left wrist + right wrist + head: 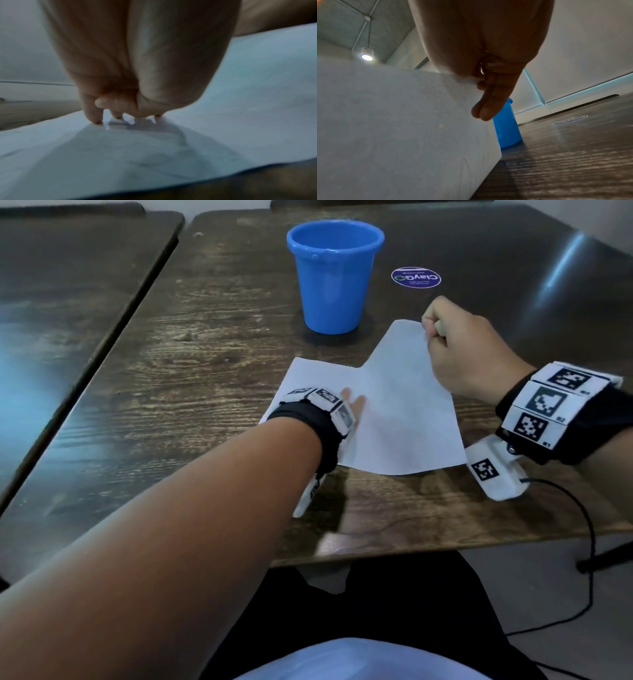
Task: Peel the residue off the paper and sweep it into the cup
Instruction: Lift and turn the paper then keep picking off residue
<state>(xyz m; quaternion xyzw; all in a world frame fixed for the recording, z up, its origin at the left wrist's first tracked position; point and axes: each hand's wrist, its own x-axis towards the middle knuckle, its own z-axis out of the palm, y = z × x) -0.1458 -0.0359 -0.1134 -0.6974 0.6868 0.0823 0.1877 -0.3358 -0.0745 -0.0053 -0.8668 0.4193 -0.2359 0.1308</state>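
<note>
Thin white paper (394, 419) on a dark, grainy wooden table (205, 364), smooth and matte, far right corner lifted into a soft curl. Pinched at that corner by the right hand (469, 350), thumb against curled fingers; seen underneath from the right wrist, a tiny pale speck (441, 126) of residue on the sheet. Pressed flat on the left by fingertips (96, 119) of the left hand (352, 405), not grasping. Just beyond the raised corner, upright, a blue plastic cup (334, 275), tapered, rim rolled. Right of the cup, a round purple sticker (416, 277).
</note>
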